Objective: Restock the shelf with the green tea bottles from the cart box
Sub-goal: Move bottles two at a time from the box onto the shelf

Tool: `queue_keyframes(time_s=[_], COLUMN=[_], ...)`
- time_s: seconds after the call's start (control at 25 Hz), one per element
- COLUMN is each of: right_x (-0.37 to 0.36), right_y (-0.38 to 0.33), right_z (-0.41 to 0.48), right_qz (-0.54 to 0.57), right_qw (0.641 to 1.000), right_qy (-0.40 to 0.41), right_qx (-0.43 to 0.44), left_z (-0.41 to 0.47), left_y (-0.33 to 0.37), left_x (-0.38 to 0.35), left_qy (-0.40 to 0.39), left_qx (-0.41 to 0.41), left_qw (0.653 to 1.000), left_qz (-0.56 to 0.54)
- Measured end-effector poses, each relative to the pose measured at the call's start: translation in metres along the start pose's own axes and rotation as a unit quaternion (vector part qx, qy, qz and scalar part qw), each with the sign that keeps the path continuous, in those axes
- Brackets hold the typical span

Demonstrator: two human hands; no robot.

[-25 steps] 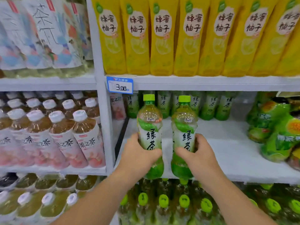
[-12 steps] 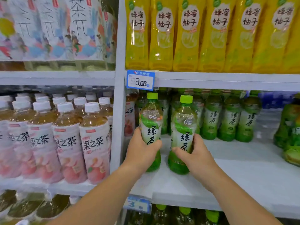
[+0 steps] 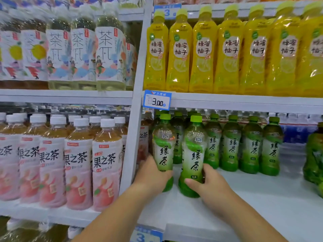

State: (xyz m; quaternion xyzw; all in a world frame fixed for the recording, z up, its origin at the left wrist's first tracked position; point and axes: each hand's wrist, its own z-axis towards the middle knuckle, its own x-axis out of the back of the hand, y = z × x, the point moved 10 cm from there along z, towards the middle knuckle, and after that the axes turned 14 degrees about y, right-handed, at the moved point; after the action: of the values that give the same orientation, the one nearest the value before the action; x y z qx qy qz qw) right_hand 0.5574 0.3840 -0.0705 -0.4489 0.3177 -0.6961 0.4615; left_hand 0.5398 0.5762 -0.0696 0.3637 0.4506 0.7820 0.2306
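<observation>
Green tea bottles, two upright on white shelf (image 3: 244, 203): left hand (image 3: 152, 177) grasping one bottle (image 3: 163, 154), right hand (image 3: 209, 184) grasping its 3 o'clock neighbour (image 3: 193, 154).

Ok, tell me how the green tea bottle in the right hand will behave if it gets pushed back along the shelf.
The green tea bottle looks full, so probably heavy for its size. It is tall on a narrow base, so a push near the cap may tip it; the right hand grips low, which likely helps. The white shelf looks smooth, so it should slide.
</observation>
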Motion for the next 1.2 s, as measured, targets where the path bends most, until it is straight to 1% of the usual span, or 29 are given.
queue_keyframes(time_s=[0.08,0.2,0.24,0.36,0.48,0.6,0.76,0.88,1.0,1.08,1.2], right_x=[-0.014,-0.031,-0.035,-0.044,-0.053,-0.059,-0.063,-0.065,-0.067,-0.067,-0.064], right_y=[0.001,0.007,0.010,0.018,0.022,0.026,0.025,0.025,0.028,0.031,0.033], right_z=[0.016,0.041,0.048,0.069,0.083,0.091,0.092,0.090,0.088,0.087,0.089], right_qz=[-0.009,-0.013,-0.024,-0.042,-0.058,-0.066,-0.056,-0.056,-0.056,-0.044,-0.045], right_qw=[1.000,1.000,0.999,0.998,0.997,0.996,0.998,0.998,0.998,0.998,0.998], right_qy=[0.000,0.014,0.021,0.035,0.027,0.033,0.035,0.036,0.024,0.011,0.016], right_qx=[-0.002,-0.015,-0.020,-0.032,-0.041,-0.046,-0.025,-0.017,-0.032,-0.052,-0.048], left_z=[0.014,0.026,0.029,0.044,0.058,0.066,0.072,0.071,0.069,0.069,0.071], left_y=[0.002,0.003,0.002,-0.004,-0.011,-0.016,-0.026,-0.030,-0.034,-0.037,-0.038], left_x=[0.002,0.005,0.003,-0.007,-0.011,-0.018,-0.027,-0.028,-0.026,-0.027,-0.033], left_qy=[0.025,0.086,0.092,0.091,0.097,0.101,0.102,0.116,0.126,0.125,0.119], left_qx=[0.014,0.015,0.014,0.017,0.020,0.021,0.020,0.011,0.022,0.029,0.024], left_qw=[1.000,0.995,0.995,0.994,0.992,0.993,0.994,0.993,0.991,0.991,0.993], left_qz=[0.008,0.039,0.048,0.065,0.082,0.062,0.026,0.000,-0.025,-0.025,-0.012])
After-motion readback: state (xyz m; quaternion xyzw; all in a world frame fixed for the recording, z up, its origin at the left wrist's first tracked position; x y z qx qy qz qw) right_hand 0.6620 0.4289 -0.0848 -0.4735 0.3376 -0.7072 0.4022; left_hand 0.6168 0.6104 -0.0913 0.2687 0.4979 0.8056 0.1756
